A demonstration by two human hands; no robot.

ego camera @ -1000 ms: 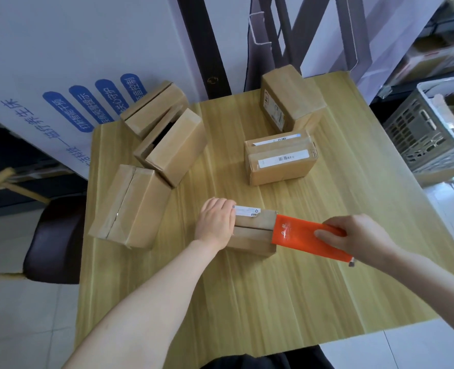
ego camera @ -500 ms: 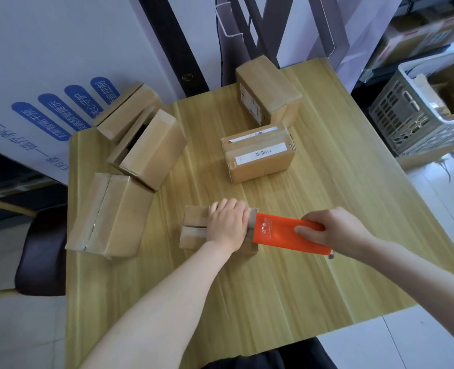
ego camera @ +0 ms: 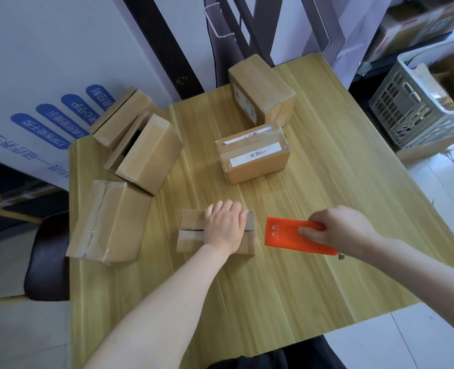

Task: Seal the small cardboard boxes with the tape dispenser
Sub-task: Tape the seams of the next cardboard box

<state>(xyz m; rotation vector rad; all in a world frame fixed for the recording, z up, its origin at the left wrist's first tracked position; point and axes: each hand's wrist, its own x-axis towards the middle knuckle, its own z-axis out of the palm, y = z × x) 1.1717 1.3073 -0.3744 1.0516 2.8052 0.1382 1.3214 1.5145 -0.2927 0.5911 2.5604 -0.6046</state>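
Note:
A small cardboard box [ego camera: 191, 233] lies near the front middle of the wooden table [ego camera: 273, 288], its top seam showing on the left half. My left hand [ego camera: 224, 226] rests on top of the box, its fingers curled over the far edge. My right hand [ego camera: 337, 230] grips the orange tape dispenser [ego camera: 287, 235], which hovers just right of the box, a small gap apart from it.
Several more cardboard boxes stand around: one at the left [ego camera: 108, 222], two at the back left [ego camera: 143, 153], a labelled one in the middle [ego camera: 255, 158], one at the back [ego camera: 263, 89]. A grey crate [ego camera: 407, 107] sits right of the table.
The dispenser has pulled right, off the box's end, leaving a gap. My left hand slid from the box's left end to its right half and stays there.

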